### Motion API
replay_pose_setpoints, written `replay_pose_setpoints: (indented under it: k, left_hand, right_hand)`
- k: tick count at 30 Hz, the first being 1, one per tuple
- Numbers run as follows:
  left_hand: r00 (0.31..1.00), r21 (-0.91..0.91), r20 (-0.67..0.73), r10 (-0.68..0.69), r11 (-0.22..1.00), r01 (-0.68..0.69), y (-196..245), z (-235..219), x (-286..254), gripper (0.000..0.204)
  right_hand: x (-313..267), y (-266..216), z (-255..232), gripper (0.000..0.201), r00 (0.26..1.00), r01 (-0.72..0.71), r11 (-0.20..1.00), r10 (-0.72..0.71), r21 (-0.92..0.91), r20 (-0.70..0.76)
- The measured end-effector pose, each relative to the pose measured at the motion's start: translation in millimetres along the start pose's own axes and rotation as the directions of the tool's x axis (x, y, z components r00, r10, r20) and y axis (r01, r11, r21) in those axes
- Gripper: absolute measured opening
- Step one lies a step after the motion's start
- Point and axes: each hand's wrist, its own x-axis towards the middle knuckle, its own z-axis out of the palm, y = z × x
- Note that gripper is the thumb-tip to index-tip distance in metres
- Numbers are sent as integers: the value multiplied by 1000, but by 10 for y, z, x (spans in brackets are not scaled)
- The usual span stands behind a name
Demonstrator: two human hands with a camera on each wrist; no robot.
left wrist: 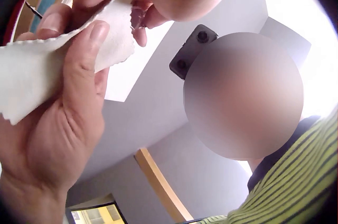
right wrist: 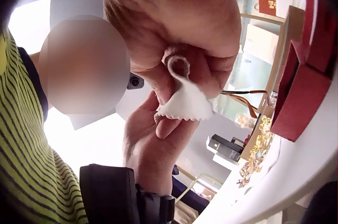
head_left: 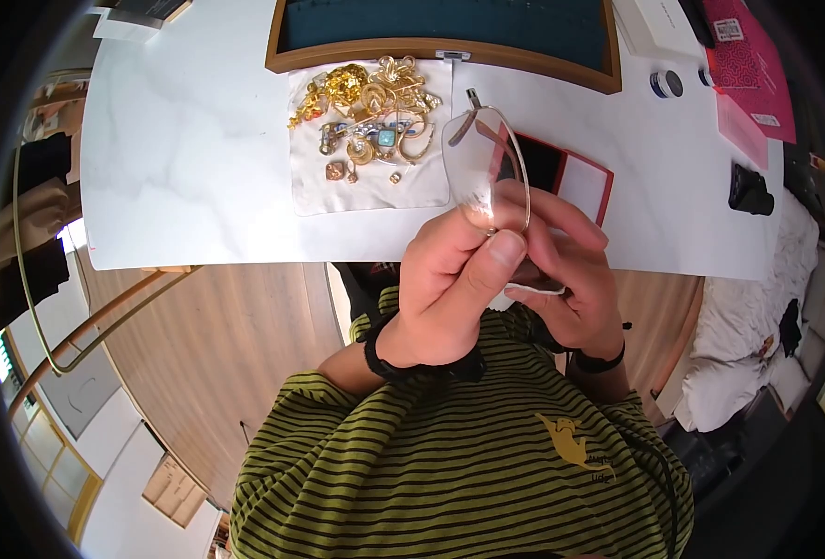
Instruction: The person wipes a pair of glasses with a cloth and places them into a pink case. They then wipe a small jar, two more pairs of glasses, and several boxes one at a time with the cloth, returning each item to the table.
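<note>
My left hand (head_left: pixel 445 289) pinches a pair of eyeglasses (head_left: pixel 470 163) with clear lenses and a thin metal frame, thumb at the lower rim. The glasses are held up in front of my chest, over the table's near edge. My right hand (head_left: pixel 575 270) grips a white cleaning cloth (right wrist: pixel 187 102) with a scalloped edge, its fingers right beside the glasses. In the right wrist view the cloth is folded into a loop between the fingers, and brown temple arms (right wrist: pixel 248 103) stick out beyond. The left wrist view shows the cloth (left wrist: pixel 37 68) spread across the right hand, hiding part of the lenses.
Gold jewelry (head_left: pixel 347 86) and a turquoise-stone piece (head_left: pixel 387 138) lie on a white cloth (head_left: pixel 370 194). Behind it stands a wooden case (head_left: pixel 366 51) with a dark teal lining. A red box (head_left: pixel 585 182) lies open behind my right hand. A small jar (head_left: pixel 666 85) stands farther right.
</note>
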Motion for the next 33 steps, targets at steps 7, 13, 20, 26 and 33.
replay_pose_setpoints:
  k: [7, 13, 20, 26, 33]
  left_hand:
    - [999, -40, 11, -40, 998, 41, 9, 46, -14, 33]
    - [1000, -13, -1, -11, 1000, 11, -49, 88, 1, 32]
    - [996, 44, 55, 66, 997, -69, -65, -43, 30, 34]
    - [996, 152, 65, 61, 986, -71, -44, 2, 52, 37]
    - [990, 163, 112, 83, 981, -101, -81, -53, 60, 34]
  right_hand:
    - [67, -35, 83, 14, 955, 124, 992, -111, 28, -275]
    - [31, 11, 103, 11, 897, 180, 976, -111, 126, -427]
    - [24, 32, 32, 13, 792, 63, 988, 38, 144, -610]
    - [41, -2, 7, 17, 658, 14, 968, -198, -251, -727]
    - [46, -52, 110, 16, 834, 81, 997, -72, -7, -547]
